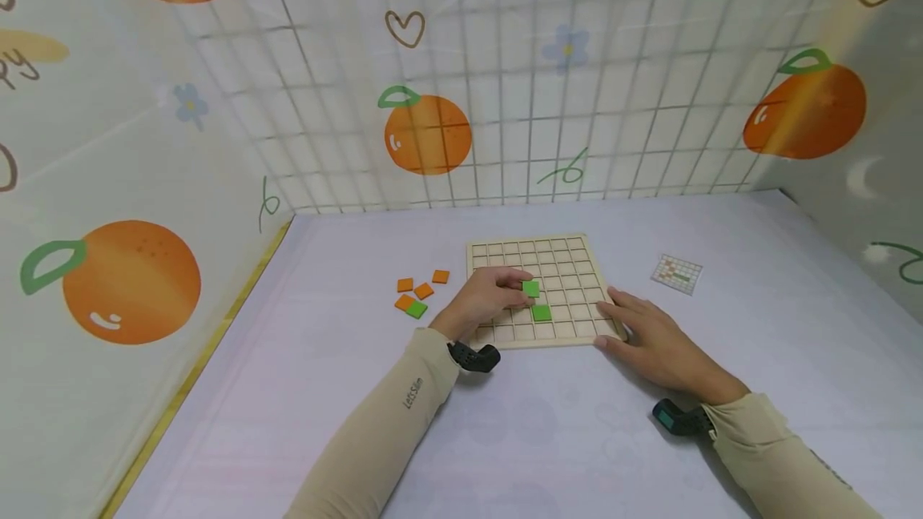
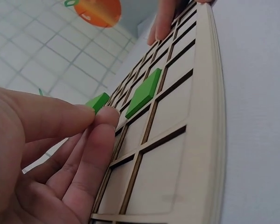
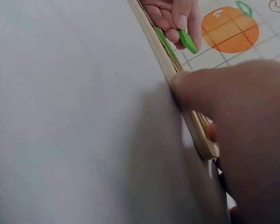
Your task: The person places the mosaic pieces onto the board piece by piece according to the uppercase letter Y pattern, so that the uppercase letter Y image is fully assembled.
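A wooden grid board point(image 1: 577, 292) lies on the table. In the head view my left hand point(image 1: 488, 297) is over its left half and pinches a green square tile point(image 1: 530, 288) between thumb and fingertips. A second green tile point(image 1: 542, 312) sits in a grid cell just nearer to me; the left wrist view shows this seated tile point(image 2: 143, 93) beside the fingers. My right hand point(image 1: 652, 340) rests at the board's near right corner, fingers fairly straight. In the right wrist view its thumb point(image 3: 196, 86) touches the board's edge point(image 3: 168, 70).
Left of the board lie several loose orange tiles point(image 1: 424, 291) and one green tile point(image 1: 416, 309). A small printed pattern card point(image 1: 678, 273) lies to the right, beyond the right hand. A patterned curtain point(image 1: 505, 102) encloses the table point(image 1: 541, 439) at the back and sides.
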The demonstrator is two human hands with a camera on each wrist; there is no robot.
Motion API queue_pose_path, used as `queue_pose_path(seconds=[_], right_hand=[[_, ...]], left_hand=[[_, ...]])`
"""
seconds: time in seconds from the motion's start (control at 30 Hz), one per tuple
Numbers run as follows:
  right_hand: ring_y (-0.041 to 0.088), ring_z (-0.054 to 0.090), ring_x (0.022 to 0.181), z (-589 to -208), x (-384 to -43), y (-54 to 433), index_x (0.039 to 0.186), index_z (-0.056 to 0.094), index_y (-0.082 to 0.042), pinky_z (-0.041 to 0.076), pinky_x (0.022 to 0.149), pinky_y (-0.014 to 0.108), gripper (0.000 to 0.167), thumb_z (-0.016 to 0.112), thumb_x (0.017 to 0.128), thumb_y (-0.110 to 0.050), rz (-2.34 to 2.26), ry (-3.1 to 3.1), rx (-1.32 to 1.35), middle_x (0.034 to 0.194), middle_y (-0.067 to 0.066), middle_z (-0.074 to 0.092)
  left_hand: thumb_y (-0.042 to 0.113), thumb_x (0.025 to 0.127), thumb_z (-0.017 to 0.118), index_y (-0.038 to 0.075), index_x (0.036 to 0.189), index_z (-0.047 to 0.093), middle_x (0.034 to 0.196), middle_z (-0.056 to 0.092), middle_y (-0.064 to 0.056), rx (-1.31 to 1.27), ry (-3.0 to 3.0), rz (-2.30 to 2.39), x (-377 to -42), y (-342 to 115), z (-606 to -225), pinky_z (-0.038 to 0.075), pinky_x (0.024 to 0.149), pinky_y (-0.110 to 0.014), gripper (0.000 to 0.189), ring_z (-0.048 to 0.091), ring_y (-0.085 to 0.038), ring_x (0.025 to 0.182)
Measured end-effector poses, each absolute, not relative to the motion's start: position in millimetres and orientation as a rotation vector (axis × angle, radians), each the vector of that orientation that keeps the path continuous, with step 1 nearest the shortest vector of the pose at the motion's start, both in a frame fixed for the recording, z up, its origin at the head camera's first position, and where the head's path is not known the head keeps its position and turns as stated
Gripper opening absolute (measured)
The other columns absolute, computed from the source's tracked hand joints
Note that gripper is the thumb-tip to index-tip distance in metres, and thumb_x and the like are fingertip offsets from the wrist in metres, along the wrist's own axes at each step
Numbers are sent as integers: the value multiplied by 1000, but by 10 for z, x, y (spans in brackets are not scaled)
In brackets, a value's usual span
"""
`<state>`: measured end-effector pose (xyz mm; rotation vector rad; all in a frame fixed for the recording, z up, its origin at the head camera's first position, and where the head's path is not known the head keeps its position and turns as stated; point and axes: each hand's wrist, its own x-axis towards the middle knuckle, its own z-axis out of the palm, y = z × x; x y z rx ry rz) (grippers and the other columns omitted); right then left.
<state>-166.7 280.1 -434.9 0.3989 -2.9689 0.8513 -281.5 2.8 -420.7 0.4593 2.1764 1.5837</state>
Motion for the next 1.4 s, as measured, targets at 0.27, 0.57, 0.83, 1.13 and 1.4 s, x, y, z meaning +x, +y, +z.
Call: queue_pose_path(seconds=[0.27, 0.57, 0.83, 1.13, 1.4], right_hand=[[45, 22, 146, -4360, -1683, 2802, 149, 48, -7, 20, 111, 65, 71, 61, 96, -53, 845, -2969, 406, 161, 18, 28], [44, 22, 146, -4351, -1681, 2814, 149, 48, -7, 20, 111, 64, 70, 61, 97, -53, 854, -2970, 405, 161, 17, 28], [44, 22, 146, -4348, -1682, 2815, 149, 48, -7, 21, 111, 64, 70, 61, 97, -52, 849, -2969, 417, 161, 18, 28], [44, 22, 146, -4346, -1686, 2809, 149, 47, -7, 20, 111, 65, 70, 60, 97, -52, 838, -2984, 404, 162, 17, 27], [44, 21, 146, -4353, -1689, 2813, 149, 48, -8, 20, 111, 65, 70, 60, 97, -53, 840, -2983, 406, 161, 18, 27]], left_hand=[[14, 88, 79, 19, 123, 72, 106, 65, 0, 478, 2220, 1555, -2832, 36, -4221, 50, 83, -29, 36, 61, -14, 98], [17, 87, 80, 20, 122, 73, 110, 65, -1, 484, 2253, 1526, -2834, 57, -4214, 48, 84, -31, 35, 58, -16, 99], [17, 87, 80, 22, 119, 74, 107, 64, 2, 463, 2253, 1516, -2844, 75, -4231, 48, 83, -31, 33, 56, -16, 98], [17, 88, 79, 22, 118, 75, 104, 64, 3, 465, 2275, 1483, -2849, 75, -4201, 47, 83, -31, 31, 56, -15, 96], [19, 90, 77, 23, 117, 74, 102, 65, 4, 473, 2317, 1417, -2850, 90, -4188, 47, 85, -32, 28, 58, -15, 95]])
